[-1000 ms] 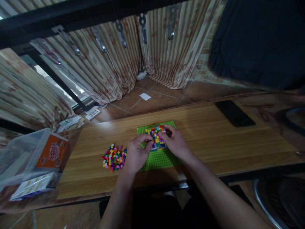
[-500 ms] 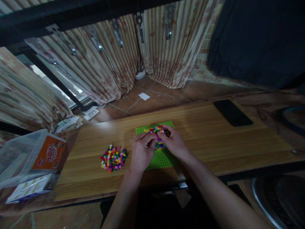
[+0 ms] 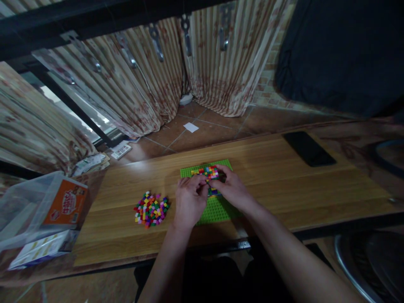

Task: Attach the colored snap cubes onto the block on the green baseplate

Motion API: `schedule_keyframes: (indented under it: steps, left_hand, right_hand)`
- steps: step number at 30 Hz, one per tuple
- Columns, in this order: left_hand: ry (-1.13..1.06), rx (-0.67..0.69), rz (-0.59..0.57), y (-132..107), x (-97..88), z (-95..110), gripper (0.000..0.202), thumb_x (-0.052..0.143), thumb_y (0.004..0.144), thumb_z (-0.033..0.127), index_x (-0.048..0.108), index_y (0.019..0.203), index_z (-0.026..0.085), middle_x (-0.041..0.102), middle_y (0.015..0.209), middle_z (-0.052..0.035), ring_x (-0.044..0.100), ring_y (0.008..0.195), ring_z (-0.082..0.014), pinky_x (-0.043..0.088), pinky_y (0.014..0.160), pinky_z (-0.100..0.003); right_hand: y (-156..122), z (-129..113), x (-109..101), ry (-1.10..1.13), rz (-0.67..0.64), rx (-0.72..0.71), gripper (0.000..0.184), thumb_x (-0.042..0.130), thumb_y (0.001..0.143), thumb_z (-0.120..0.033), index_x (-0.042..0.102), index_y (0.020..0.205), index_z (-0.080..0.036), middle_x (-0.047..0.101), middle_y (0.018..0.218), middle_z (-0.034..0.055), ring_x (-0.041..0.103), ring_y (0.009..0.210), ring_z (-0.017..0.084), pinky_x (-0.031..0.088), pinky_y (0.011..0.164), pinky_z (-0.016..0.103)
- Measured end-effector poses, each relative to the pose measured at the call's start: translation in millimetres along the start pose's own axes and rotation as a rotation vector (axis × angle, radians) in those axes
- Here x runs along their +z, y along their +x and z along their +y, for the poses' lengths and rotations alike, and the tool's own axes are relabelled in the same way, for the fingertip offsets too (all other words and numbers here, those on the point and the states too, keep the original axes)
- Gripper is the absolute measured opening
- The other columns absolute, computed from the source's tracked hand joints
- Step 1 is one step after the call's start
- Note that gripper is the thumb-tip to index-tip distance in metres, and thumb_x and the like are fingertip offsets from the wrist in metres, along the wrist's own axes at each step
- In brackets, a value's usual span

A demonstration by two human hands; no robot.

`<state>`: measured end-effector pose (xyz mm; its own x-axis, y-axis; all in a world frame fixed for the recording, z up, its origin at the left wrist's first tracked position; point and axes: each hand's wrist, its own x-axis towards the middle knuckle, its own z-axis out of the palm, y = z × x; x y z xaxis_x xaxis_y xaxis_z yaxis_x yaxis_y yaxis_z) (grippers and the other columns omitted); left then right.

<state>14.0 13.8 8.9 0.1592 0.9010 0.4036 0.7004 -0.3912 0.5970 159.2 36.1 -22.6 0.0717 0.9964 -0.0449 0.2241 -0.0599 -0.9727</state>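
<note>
A green studded baseplate [image 3: 217, 211] lies on the wooden table, carrying a patch of small multicoloured toy bricks [image 3: 211, 171]. Over the patch's left part is my left hand [image 3: 191, 200], thumb and fingers pinched together; whatever sits between them is too small to make out. My right hand [image 3: 233, 189] curves round the patch's right side. Its index finger rests by the far right corner, while its thumb reaches to the left fingertips. Both hands hide part of the bricks. To their left, a loose pile of small coloured bricks [image 3: 152, 210] lies on the table.
A dark phone [image 3: 308, 148] lies at the table's right [image 3: 271, 168]. Left of the table stand a clear plastic bin [image 3: 28, 202] with an orange label and a white box [image 3: 42, 249]. Striped curtains [image 3: 151, 80] hang beyond. A round-seated stool [image 3: 372, 261] is at lower right.
My hands stay over the brick patch with small finger shifts. The right thumb has slid slightly down, and a little more of the patch's far part shows.
</note>
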Motion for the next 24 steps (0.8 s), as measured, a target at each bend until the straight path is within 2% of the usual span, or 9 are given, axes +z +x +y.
schedule_keyframes:
  steps: [12,17,21,24]
  left_hand:
    - [0.002,-0.01,0.017,-1,3.0,1,0.017,0.061,0.078,0.007,0.067,0.088,0.02,0.071,0.076,-0.0009,0.063,0.073,-0.0176,0.047,0.077,-0.034]
    - [-0.02,0.003,0.015,-1,2.6,-2,0.017,0.062,0.079,0.008,0.067,0.089,0.019,0.071,0.077,-0.0011,0.064,0.075,-0.0178,0.047,0.081,-0.035]
    - [-0.073,0.023,0.025,-4,-2.8,-5,0.015,0.059,0.083,0.011,0.068,0.091,0.02,0.073,0.082,-0.0025,0.065,0.081,-0.018,0.049,0.083,-0.034]
    - [-0.096,-0.02,0.045,-4,-11.9,-14,0.014,0.058,0.084,0.013,0.068,0.09,0.02,0.073,0.082,-0.0025,0.066,0.079,-0.0166,0.05,0.082,-0.032]
  right_hand:
    - [-2,-5,2,-0.061,0.064,-0.008,0.053,0.067,0.067,-0.023,0.059,0.119,-0.018,0.07,0.113,0.0095,0.067,0.1,0.023,0.05,0.094,0.042]
    - [-3,-2,0,-0.097,0.062,-0.044,0.05,0.068,0.069,-0.029,0.061,0.117,-0.018,0.07,0.114,0.0104,0.065,0.105,0.025,0.048,0.098,0.045]
    - [-2,6,-2,-0.003,0.031,-0.067,0.049,0.069,0.071,-0.037,0.062,0.116,-0.019,0.071,0.111,0.0092,0.065,0.103,0.025,0.048,0.097,0.045]
    - [-1,9,-2,0.102,0.036,0.015,0.049,0.069,0.072,-0.041,0.063,0.115,-0.019,0.072,0.108,0.0094,0.068,0.095,0.024,0.052,0.09,0.043]
